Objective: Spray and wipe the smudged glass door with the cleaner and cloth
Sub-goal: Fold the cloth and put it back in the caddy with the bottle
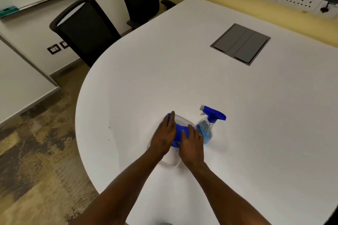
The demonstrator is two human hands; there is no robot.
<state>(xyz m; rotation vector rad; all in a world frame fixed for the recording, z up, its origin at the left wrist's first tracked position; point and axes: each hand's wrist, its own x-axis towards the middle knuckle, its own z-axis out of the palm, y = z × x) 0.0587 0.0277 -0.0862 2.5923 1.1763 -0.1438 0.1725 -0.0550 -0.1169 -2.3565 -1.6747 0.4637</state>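
Note:
A blue cloth (180, 132) lies bunched in a clear plastic tray (185, 120) on the white table (182, 71). My left hand (164, 134) covers the cloth's left side with its fingers stretched over it. The fingers of my right hand (192, 145) curl onto the cloth's right side. Just right of the tray stands a clear spray bottle (206, 129) holding blue liquid, its blue trigger head pointing left; it is apart from both hands. No glass door is in view.
A grey cable hatch (240, 44) is set into the table at the far right. Two black office chairs (86, 29) stand beyond the table's far left edge. A whiteboard ledge with an eraser (9, 11) runs along the left wall. Wall sockets (294, 0) sit at upper right.

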